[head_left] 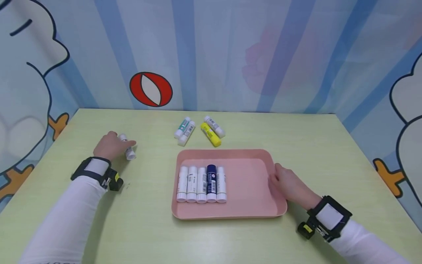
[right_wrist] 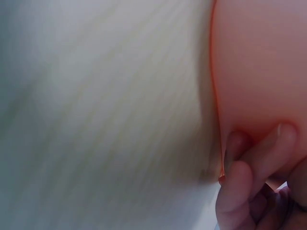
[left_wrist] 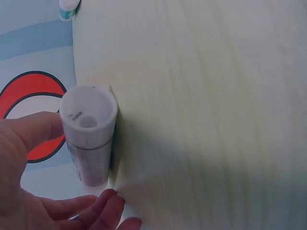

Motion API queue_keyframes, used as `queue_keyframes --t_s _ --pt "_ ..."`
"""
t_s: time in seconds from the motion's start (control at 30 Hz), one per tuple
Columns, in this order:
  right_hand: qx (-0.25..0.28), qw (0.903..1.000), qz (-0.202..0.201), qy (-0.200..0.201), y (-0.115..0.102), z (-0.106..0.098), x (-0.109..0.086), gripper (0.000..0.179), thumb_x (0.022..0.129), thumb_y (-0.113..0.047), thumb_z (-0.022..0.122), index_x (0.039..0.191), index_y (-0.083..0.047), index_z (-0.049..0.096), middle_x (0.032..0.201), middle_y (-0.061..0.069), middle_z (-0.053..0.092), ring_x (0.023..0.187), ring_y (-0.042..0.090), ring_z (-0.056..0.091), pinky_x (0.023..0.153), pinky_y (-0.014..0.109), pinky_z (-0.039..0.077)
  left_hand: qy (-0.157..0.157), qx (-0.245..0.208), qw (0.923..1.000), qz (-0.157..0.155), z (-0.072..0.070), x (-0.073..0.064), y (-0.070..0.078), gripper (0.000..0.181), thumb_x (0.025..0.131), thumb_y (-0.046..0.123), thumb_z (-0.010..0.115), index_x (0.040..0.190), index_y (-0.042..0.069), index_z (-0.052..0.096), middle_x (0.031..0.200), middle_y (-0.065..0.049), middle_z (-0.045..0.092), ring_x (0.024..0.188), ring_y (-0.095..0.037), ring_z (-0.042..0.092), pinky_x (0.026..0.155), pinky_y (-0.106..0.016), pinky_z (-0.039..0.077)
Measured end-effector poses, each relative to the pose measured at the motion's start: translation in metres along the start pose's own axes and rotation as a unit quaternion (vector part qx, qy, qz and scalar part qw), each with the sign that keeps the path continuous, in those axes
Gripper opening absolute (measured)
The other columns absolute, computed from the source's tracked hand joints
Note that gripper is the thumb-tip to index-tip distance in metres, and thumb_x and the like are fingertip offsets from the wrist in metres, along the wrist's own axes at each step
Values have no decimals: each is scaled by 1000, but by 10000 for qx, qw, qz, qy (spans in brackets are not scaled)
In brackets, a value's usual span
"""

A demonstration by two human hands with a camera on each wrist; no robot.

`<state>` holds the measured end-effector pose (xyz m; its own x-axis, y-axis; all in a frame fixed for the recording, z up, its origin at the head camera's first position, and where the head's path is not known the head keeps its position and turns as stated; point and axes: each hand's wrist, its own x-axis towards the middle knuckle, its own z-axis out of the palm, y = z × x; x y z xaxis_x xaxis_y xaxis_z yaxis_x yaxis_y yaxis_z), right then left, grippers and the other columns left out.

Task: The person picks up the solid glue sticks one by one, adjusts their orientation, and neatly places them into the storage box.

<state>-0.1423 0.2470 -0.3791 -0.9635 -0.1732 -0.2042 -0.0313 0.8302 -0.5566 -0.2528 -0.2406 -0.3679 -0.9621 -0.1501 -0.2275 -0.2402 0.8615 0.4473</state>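
Note:
On the left of the table lies a white glue stick, its hollow round end facing the left wrist camera. My left hand is over it, the thumb extended across the stick and the other fingers loosely bent past its far end. At the right side of the pink tray, my right hand grips the rim. In the right wrist view, bent fingers lie over the tray's edge. Inside the tray's left half, several white glue sticks and a dark blue one lie side by side.
Behind the tray lie a green-labelled glue stick, a white one, a yellow one and another white one. A patterned blue curtain borders the table's back edge.

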Motion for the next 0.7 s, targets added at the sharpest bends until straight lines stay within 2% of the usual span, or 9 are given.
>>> queue_keyframes --t_s 0.3,0.43,0.53,0.7 --pt "-18 10000 -69 43 0 1 0 12 100 -7 43 98 4 44 67 6 41 54 16 45 47 26 37 -35 -133 9998 -113 1 0 1 66 94 36 55 123 -21 41 107 -31 48 91 -39 47 70 -41 43" --pt "-49 10000 -37 43 0 1 0 12 100 -8 43 98 4 44 67 6 42 54 16 45 47 26 37 -2 -286 9996 -24 2 -1 1 56 94 29 55 119 -20 44 102 -30 50 86 -37 51 63 -35 43" --pt "-39 10000 17 21 0 1 0 13 100 -8 43 100 5 44 67 6 42 55 16 45 47 26 37 -63 -421 9991 67 1 -1 0 53 94 24 54 119 -21 44 104 -32 51 86 -37 54 61 -32 46" --pt "4 10000 56 1 0 1 0 14 101 -8 43 102 5 44 68 7 42 55 16 45 47 25 36 -222 -600 9980 -14 1 0 -1 55 95 21 52 126 -22 38 112 -35 48 91 -39 55 63 -32 50"
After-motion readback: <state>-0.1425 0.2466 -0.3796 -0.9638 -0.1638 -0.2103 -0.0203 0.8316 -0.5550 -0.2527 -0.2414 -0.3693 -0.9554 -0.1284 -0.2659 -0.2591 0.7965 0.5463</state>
